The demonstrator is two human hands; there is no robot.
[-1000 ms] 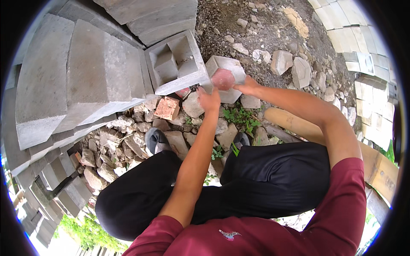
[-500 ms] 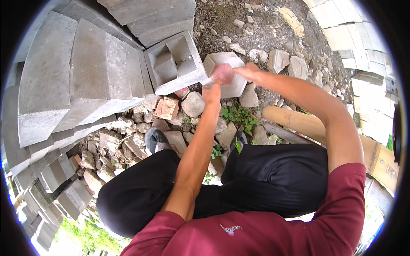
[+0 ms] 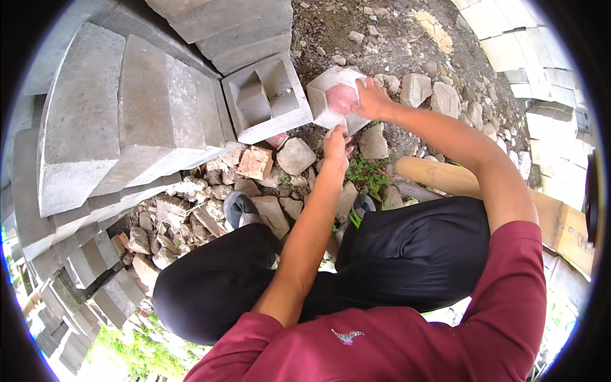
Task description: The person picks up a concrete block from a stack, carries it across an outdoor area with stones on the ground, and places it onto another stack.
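A hexagonal concrete paver [image 3: 326,116] with a red hexagon in its middle lies on the rubble in front of me, its face looking tilted. My right hand [image 3: 374,100] grips its right side, the fingers reaching over the top toward the red patch. At the near edge, my left hand [image 3: 335,145] holds the paver with its thumb up against the rim; its other fingers are partly hidden beneath. Just left of the paver, close to its edge, stands a hollow concrete block [image 3: 270,130] with two openings.
Stacked concrete blocks [image 3: 86,114] rise on the left. Two small concrete pieces [image 3: 415,90] sit beyond my right hand. Broken stones and a brick chunk [image 3: 255,163] cover the ground nearby. A bamboo pole [image 3: 439,176] lies at right, and pale stacked pavers [image 3: 554,143] line the far right.
My hands have moved off the red middle: the right onto the paver's right side, the left to its near edge. The paver now looks turned and tilted. The whole view has shifted slightly.
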